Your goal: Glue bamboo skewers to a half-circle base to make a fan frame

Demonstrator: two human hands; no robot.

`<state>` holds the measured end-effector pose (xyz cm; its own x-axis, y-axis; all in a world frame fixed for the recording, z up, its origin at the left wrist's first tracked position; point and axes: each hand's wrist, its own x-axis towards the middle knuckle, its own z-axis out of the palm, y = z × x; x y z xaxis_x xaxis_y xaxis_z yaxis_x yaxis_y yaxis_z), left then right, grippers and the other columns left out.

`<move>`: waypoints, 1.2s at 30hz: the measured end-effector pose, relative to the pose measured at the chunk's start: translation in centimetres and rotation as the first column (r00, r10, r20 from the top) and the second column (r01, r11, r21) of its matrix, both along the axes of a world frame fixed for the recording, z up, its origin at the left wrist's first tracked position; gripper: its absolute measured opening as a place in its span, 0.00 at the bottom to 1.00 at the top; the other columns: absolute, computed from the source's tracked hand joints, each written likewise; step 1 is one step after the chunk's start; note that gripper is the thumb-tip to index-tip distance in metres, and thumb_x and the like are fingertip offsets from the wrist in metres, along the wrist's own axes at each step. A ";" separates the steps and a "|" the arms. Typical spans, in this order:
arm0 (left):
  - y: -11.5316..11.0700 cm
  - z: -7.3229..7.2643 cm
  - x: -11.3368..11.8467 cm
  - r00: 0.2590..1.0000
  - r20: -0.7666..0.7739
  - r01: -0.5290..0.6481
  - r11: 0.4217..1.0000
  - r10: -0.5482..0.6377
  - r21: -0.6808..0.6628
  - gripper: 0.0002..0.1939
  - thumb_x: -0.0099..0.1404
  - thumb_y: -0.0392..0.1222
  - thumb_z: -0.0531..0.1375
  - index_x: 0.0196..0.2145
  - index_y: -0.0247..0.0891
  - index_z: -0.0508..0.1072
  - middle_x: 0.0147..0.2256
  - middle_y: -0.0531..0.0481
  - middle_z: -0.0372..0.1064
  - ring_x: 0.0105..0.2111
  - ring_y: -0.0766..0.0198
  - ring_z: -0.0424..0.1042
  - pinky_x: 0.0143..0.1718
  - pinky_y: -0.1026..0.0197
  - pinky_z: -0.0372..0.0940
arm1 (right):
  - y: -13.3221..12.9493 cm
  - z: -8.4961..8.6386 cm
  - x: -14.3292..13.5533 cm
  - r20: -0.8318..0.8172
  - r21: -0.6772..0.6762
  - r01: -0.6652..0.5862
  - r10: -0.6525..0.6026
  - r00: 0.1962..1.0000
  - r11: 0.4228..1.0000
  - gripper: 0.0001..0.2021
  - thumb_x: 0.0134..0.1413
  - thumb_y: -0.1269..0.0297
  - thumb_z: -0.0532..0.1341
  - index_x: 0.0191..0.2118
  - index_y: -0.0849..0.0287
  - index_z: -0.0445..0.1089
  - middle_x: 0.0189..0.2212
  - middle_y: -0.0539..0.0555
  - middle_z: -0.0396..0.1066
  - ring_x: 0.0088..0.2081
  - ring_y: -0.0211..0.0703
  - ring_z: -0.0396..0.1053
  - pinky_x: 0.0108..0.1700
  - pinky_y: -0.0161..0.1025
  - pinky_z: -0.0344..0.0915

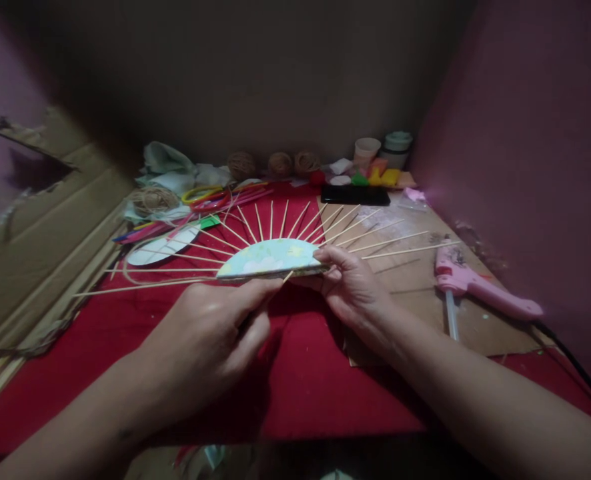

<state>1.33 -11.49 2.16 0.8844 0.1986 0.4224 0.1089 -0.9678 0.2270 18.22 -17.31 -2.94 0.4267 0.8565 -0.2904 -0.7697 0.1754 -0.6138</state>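
A half-round piece [268, 259] with a light blue and yellow pattern hangs over the red cloth, thin wooden sticks [270, 220] fanning out from its curved edge. My right hand [353, 283] is closed on its right end, thumb on top and fingers beneath. Just under the straight lower edge, my left hand [215, 327] is closed in a pinch on a small pale stick [288, 276], whose tip shows past the fingers. A strand of twine [140, 279] loops at the left, near the longest sticks.
A pink glue gun [490, 290] rests on cardboard [405, 317] at the right, its cord trailing off. Behind are a black phone [355, 195], cups [367, 152], twine balls [280, 163] and scissors [208, 197]. A white oval [163, 245] lies left; cardboard [40, 240] stands beyond.
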 end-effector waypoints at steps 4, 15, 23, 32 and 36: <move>0.1 -0.2 0.1 0.998 -0.046 -0.030 0.999 0.031 0.013 0.16 0.63 0.33 0.51 0.45 0.32 0.73 0.28 0.50 0.75 0.14 0.73 0.60 0.17 0.67 0.54 | 0.1 0.0 -0.1 0.004 -0.004 0.000 0.000 1.000 1.000 0.03 0.36 0.77 0.60 0.22 0.65 0.71 0.23 0.54 0.72 0.33 0.43 0.70 0.40 0.45 0.73; 0.4 0.1 0.1 0.989 -0.123 -0.091 0.993 0.081 -0.079 0.16 0.62 0.33 0.51 0.41 0.36 0.76 0.25 0.53 0.74 0.18 0.71 0.65 0.23 0.67 0.60 | 0.1 -0.3 0.2 -0.005 -0.016 0.015 -0.015 1.000 1.000 0.04 0.36 0.77 0.62 0.23 0.63 0.68 0.23 0.52 0.71 0.29 0.40 0.68 0.38 0.45 0.73; 0.3 0.2 -0.2 0.991 -0.114 -0.086 0.989 0.072 -0.117 0.17 0.61 0.33 0.51 0.44 0.35 0.75 0.26 0.52 0.75 0.20 0.71 0.67 0.21 0.68 0.58 | 0.2 0.0 0.3 -0.044 -0.041 0.053 -0.055 0.998 0.998 0.02 0.40 0.76 0.60 0.24 0.64 0.70 0.24 0.53 0.72 0.28 0.40 0.68 0.38 0.46 0.72; 0.1 -1.1 -0.7 0.985 -0.136 -0.127 0.983 0.109 -0.132 0.18 0.62 0.34 0.50 0.45 0.36 0.74 0.33 0.48 0.77 0.25 0.67 0.72 0.26 0.66 0.63 | 0.2 -0.7 -0.9 -0.055 0.026 0.039 -0.038 0.998 0.999 0.04 0.38 0.74 0.66 0.26 0.64 0.73 0.27 0.54 0.74 0.34 0.42 0.70 0.39 0.40 0.71; 0.1 -1.0 -1.2 0.985 -0.161 -0.079 0.984 0.053 -0.160 0.20 0.62 0.32 0.50 0.50 0.37 0.71 0.38 0.47 0.77 0.31 0.65 0.75 0.31 0.65 0.67 | 0.4 -0.9 -1.2 -0.036 0.035 0.022 -0.021 0.999 0.999 0.05 0.39 0.74 0.66 0.28 0.65 0.74 0.28 0.54 0.75 0.33 0.41 0.70 0.39 0.38 0.70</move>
<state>0.11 -11.38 1.17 0.9192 0.3145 0.2371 0.2183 -0.9079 0.3579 17.03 -16.95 -3.80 0.4350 0.8573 -0.2752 -0.7866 0.2131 -0.5795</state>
